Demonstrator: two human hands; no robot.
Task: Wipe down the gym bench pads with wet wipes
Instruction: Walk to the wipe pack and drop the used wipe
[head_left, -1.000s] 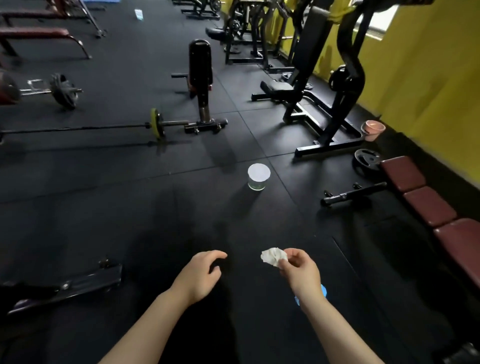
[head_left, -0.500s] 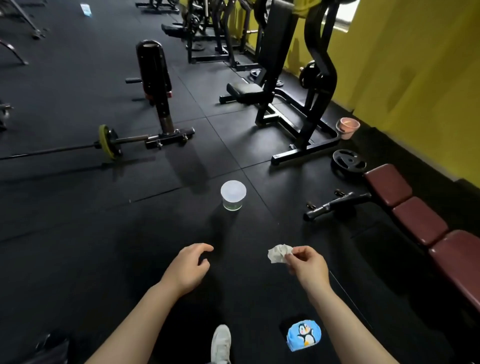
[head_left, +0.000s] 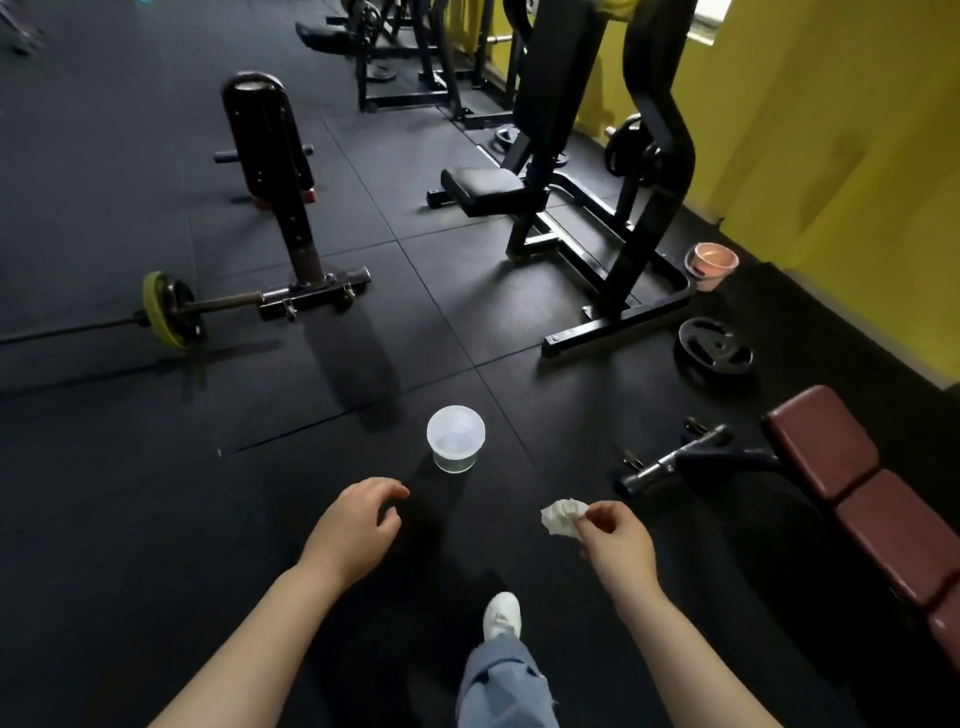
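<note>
Pinching a crumpled wet wipe (head_left: 562, 517) between thumb and fingertips, the right hand (head_left: 618, 538) hangs out in front of the body, over the black rubber floor (head_left: 130, 519). The left hand (head_left: 353, 530) carries nothing, fingers loosely curled, hovering just short of the lidded plastic tub (head_left: 456, 439) standing on the floor ahead. Out to the right, well apart from the wipe, runs the maroon bench (head_left: 872, 499), its three pads in a row, long axis running from the weight plate (head_left: 714, 349) end down toward the lower right corner of the view. So the wipe-holding hand is on the bench's side, clearly the nearer one. I'd judge the wipe has to swing right and travel lengthwise along those pads. One white shoe (head_left: 502, 616) is stepping forward below.
</note>
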